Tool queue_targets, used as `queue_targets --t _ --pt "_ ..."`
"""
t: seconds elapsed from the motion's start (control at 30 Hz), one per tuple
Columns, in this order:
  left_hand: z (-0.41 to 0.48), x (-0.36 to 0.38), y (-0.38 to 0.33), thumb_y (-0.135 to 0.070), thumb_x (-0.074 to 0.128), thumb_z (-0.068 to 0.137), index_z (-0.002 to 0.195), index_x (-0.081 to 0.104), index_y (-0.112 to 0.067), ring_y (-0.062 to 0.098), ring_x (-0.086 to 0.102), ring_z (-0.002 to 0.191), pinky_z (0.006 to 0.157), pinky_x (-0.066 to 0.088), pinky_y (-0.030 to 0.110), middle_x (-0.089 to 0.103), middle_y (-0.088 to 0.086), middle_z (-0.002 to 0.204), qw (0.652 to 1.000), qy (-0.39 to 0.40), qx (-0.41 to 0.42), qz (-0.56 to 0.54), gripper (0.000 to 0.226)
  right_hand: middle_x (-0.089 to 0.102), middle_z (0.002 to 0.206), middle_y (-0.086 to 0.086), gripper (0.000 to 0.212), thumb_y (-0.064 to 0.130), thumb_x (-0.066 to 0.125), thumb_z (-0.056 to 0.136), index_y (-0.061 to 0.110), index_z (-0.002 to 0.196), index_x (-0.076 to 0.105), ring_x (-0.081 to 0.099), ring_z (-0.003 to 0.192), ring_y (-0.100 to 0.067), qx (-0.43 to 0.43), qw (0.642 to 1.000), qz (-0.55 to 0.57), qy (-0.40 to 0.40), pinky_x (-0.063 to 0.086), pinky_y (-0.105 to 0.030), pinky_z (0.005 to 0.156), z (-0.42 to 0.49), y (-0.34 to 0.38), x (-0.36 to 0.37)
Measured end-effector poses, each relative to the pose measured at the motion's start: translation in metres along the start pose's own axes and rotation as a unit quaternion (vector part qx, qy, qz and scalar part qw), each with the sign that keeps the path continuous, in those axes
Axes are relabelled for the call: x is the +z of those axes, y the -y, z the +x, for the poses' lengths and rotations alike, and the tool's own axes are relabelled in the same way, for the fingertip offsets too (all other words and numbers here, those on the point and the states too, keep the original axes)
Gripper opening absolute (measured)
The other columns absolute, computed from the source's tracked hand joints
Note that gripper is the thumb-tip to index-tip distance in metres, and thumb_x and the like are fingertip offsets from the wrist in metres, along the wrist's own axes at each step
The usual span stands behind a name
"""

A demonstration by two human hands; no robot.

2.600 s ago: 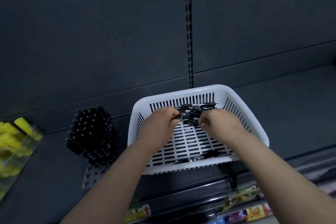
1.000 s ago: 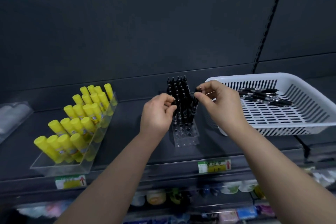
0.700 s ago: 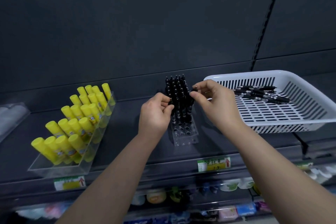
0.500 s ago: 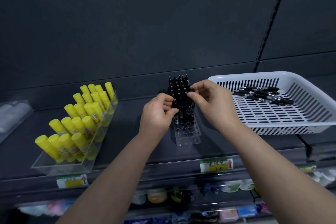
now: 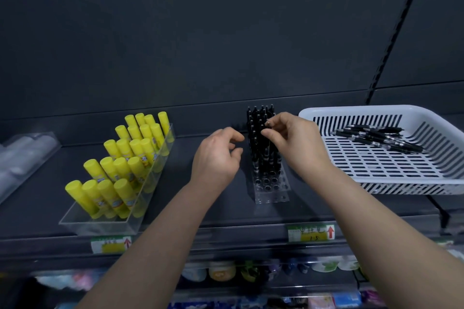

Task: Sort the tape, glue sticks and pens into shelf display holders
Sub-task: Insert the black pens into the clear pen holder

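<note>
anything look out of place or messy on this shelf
Only the loose pens heaped in the white basket, while the front holes of the pen holder are empty. The glue sticks stand in neat rows.

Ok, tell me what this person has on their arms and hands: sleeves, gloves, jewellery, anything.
Nothing is worn. The left forearm and right forearm are bare as far as the frame shows, with no sleeves in view. The left hand and right hand have no gloves. No watch, bracelet or ring shows on the wrists or fingers.
</note>
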State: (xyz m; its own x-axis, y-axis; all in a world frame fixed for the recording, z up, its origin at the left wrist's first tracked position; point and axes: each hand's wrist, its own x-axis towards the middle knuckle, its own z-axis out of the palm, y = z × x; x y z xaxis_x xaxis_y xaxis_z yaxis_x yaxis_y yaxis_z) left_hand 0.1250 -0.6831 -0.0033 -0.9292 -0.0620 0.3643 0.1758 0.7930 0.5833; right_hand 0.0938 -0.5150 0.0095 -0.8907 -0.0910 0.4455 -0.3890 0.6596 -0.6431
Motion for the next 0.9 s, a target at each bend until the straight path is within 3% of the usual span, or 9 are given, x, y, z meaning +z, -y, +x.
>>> queue_targets --t 0.23,0.37,0.47,0.6,0.73,0.9 --pt "-0.003 -0.003 0.001 -0.013 0.061 0.087 0.100 0.065 -0.021 0.007 0.060 0.087 0.078 0.051 0.028 0.060 -0.012 0.095 1.000 0.003 0.004 -0.002 0.015 0.059 0.075 0.010 0.026 0.024 0.071 0.083 0.017 0.101 0.054 0.061 0.076 -0.017 0.018 0.998 -0.043 0.043 0.046 -0.030 0.071 -0.009 -0.010 0.015" --pt "0.000 -0.005 -0.009 -0.012 0.061 0.087 0.098 0.066 -0.021 0.005 0.061 0.087 0.080 0.052 0.029 0.063 -0.011 0.099 1.000 -0.011 0.025 -0.010 0.015 0.058 0.075 0.011 0.039 0.033 0.075 0.079 0.019 0.101 0.046 0.060 0.075 -0.016 0.018 0.996 -0.052 0.065 0.047 -0.033 0.070 -0.011 -0.010 0.011" --pt "0.005 -0.005 -0.024 -0.011 0.061 0.088 0.100 0.066 -0.022 0.005 0.060 0.088 0.082 0.052 0.030 0.060 -0.014 0.098 0.999 -0.019 0.049 -0.005 0.017 0.063 0.085 0.007 0.030 0.039 0.068 0.083 0.021 0.101 0.051 0.060 0.081 -0.018 -0.008 0.993 -0.112 0.038 0.047 -0.033 0.070 -0.013 -0.016 -0.005" --pt "0.015 0.009 -0.053 -0.009 0.059 0.090 0.102 0.067 -0.021 0.008 0.060 0.093 0.085 0.051 0.031 0.061 -0.011 0.100 0.996 -0.016 0.091 0.002 0.019 0.064 0.095 -0.002 0.015 0.027 0.057 0.089 0.020 0.099 0.066 0.055 0.094 -0.027 -0.061 0.958 -0.276 0.044 0.045 -0.036 0.072 -0.016 -0.047 -0.039" --pt "0.025 0.042 -0.088 -0.010 0.057 0.091 0.104 0.066 -0.020 0.010 0.059 0.095 0.085 0.048 0.028 0.062 -0.008 0.102 0.992 0.011 0.124 0.024 0.019 0.066 0.100 -0.001 0.017 0.021 0.057 0.088 0.022 0.101 0.067 0.055 0.097 -0.026 -0.020 0.937 -0.342 0.065 0.043 -0.034 0.073 -0.021 -0.093 -0.080" --pt "0.037 0.102 -0.134 -0.012 0.055 0.092 0.109 0.064 -0.022 0.010 0.056 0.103 0.087 0.046 0.029 0.061 -0.010 0.109 0.985 0.097 0.132 0.058 0.022 0.065 0.106 0.001 0.020 0.024 0.052 0.090 0.026 0.102 0.067 0.058 0.103 -0.024 0.050 0.934 -0.344 0.086 0.046 -0.033 0.075 -0.028 -0.147 -0.133"
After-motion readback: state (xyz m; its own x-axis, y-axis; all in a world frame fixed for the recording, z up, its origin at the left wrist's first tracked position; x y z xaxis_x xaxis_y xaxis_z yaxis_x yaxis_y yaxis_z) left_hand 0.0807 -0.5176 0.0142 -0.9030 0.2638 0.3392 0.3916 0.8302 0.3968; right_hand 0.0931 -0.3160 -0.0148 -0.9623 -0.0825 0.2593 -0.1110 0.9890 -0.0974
